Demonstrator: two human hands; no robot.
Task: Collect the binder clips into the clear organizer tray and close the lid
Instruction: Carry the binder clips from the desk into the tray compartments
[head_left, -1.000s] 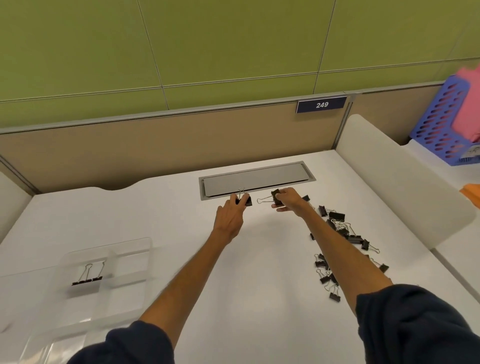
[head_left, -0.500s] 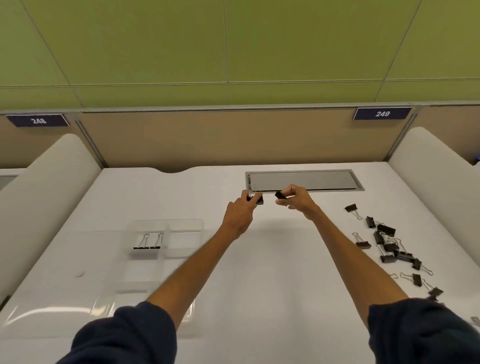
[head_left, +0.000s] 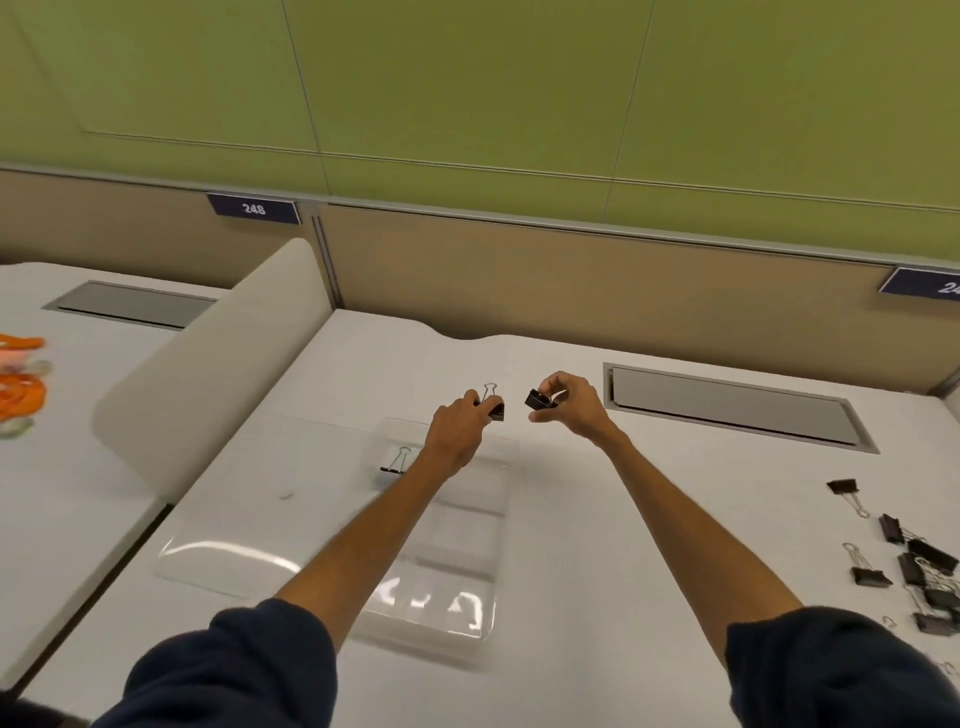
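Bright, even; edges warped (slight blur)

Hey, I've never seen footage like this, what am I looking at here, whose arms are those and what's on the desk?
There is no machine here. The one picture comes from a wide-angle camera worn on a person's head, looking forward and down, so the two arms in dark sleeves are that person's own.

The left hand pinches a black binder clip with its wire handle sticking up. The right hand pinches another black clip. Both are held above the white desk.

Under the left forearm lies a clear organizer tray, its clear lid open flat to the left. One clip in the tray is already collected. A pile of loose clips waits at the right edge of the desk.
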